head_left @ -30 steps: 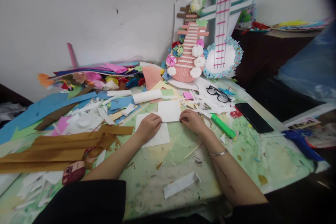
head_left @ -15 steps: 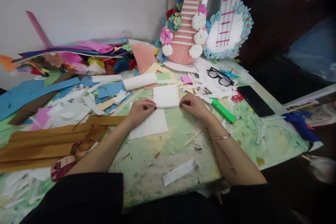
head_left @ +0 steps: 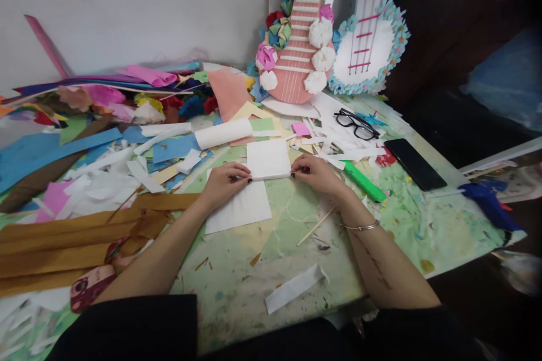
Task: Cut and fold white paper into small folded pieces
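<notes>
A small white folded paper (head_left: 268,158) lies on the green, paint-stained table (head_left: 288,225). My left hand (head_left: 224,181) pinches the paper's near-left edge with dark-nailed fingers. At the near-right edge my right hand (head_left: 315,172) pinches it too, a thin bracelet on that wrist. Under my left hand lies a larger white sheet (head_left: 241,208). Both forearms rest on the table.
Paper scraps and coloured sheets (head_left: 84,141) heap at the left, brown strips (head_left: 84,237) nearer. A paper lute model (head_left: 296,39) and a round one (head_left: 368,48) lean on the wall. Glasses (head_left: 355,124), a green marker (head_left: 362,181), a black phone (head_left: 415,163), a wooden stick (head_left: 315,225), a white strip (head_left: 294,289).
The view tilted down, then steadied. My fingers shifted from pressing flat on the paper's near edge to pinching it at both ends.
</notes>
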`<state>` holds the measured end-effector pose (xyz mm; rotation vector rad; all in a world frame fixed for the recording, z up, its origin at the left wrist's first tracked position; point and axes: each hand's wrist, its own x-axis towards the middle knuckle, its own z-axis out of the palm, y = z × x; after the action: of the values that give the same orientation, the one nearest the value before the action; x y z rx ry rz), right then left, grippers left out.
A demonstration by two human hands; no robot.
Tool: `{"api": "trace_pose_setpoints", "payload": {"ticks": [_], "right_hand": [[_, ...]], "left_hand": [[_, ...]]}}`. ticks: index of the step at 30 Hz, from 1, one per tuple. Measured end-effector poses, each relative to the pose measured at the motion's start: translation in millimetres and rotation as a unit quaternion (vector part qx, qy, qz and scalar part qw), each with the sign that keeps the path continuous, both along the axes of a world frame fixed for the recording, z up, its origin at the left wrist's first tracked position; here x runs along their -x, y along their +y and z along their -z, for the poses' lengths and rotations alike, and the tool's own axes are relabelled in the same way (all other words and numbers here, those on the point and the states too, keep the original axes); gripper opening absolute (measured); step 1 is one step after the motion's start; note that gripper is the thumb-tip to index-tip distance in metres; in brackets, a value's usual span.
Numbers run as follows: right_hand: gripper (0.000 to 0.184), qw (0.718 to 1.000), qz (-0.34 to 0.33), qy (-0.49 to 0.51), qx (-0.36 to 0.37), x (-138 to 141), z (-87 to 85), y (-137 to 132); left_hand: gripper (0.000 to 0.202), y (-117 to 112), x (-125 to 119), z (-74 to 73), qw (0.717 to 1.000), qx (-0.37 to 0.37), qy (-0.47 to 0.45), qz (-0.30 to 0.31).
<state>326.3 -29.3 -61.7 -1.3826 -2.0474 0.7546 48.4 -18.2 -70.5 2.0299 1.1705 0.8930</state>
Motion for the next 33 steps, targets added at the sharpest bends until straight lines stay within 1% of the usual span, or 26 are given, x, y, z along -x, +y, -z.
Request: {"api": "trace_pose_setpoints", "payload": {"ticks": [11, 16, 19, 21, 23, 25, 28, 29, 31, 33], "right_hand": [[0.011, 1.000, -0.002, -0.002, 0.002, 0.2, -1.1, -0.1], [0.013, 1.000, -0.007, -0.002, -0.003, 0.0, -2.2, -1.1], [0.009, 1.000, -0.013, -0.001, 0.000, -0.6, -3.2, -1.2], [0.010, 1.000, -0.012, -0.002, 0.003, -0.6, -3.6, -0.9], [0.014, 1.000, -0.008, -0.004, 0.003, 0.0, -3.9, -0.4], [0.014, 1.000, -0.004, -0.006, -0.002, 1.0, -4.0, -0.1], [0.010, 1.000, 0.004, -0.005, -0.007, 2.5, -3.9, 0.2], [0.009, 1.000, 0.007, -0.004, -0.007, 2.8, -3.7, 0.3], [0.006, 1.000, 0.013, 0.001, -0.005, 3.1, -2.9, 0.4], [0.005, 1.000, 0.019, 0.010, -0.004, 3.3, -1.2, 0.5]], "left_hand": [[0.012, -1.4, -0.5, 2.4, 1.000, -0.021, 0.005, 0.000], [0.010, -3.6, -0.1, -0.1, 0.999, -0.033, 0.018, 0.010], [0.017, 1.1, -0.3, -3.6, 1.000, -0.014, 0.025, 0.002], [0.022, 11.5, -4.9, -6.0, 0.998, -0.024, 0.059, -0.022], [0.022, 28.4, -15.7, -7.6, 0.989, -0.070, 0.123, -0.038], [0.023, 49.3, -32.2, -7.7, 0.984, -0.095, 0.149, -0.031], [0.040, 79.6, -59.4, -5.2, 0.976, -0.109, 0.184, -0.030], [0.041, 87.8, -66.6, -4.3, 0.975, -0.106, 0.195, -0.033], [0.037, 99.8, -76.0, -4.4, 0.972, -0.092, 0.212, -0.036], [0.027, 105.7, -78.5, -7.9, 0.972, -0.072, 0.220, -0.032]]}}
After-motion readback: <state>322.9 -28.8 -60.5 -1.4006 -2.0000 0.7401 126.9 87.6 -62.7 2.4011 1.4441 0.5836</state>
